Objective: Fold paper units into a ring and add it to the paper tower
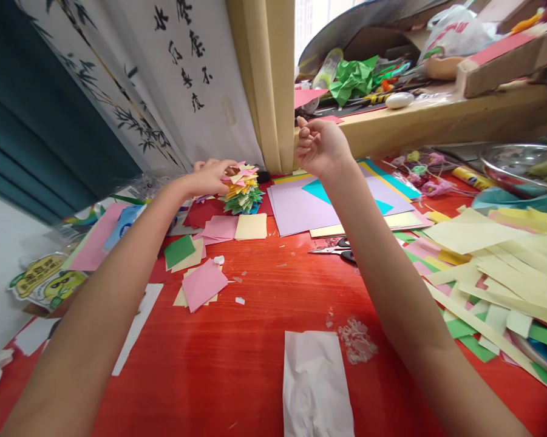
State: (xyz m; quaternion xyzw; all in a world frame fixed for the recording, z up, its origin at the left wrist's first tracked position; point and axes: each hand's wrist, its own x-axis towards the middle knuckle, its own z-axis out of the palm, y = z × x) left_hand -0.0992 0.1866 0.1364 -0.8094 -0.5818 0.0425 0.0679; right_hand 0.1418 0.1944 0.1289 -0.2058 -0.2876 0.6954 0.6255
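My left hand (212,176) reaches to the far side of the red table (255,340) and rests its curled fingers on top of a stacked origami piece (242,191) made of pink, yellow and green folded paper. My right hand (319,145) is lifted above the table near the beige post (268,79), fingers curled loosely inward; nothing shows in it. Under that hand lie lilac, teal and yellow paper sheets (300,206).
Small pink, green and yellow paper squares (200,282) lie at centre left. Scissors (334,249) rest beside my right forearm. Yellow paper strips (505,267) pile at right. A white paper bag (316,382) lies near the front. A cluttered shelf (437,109) runs behind.
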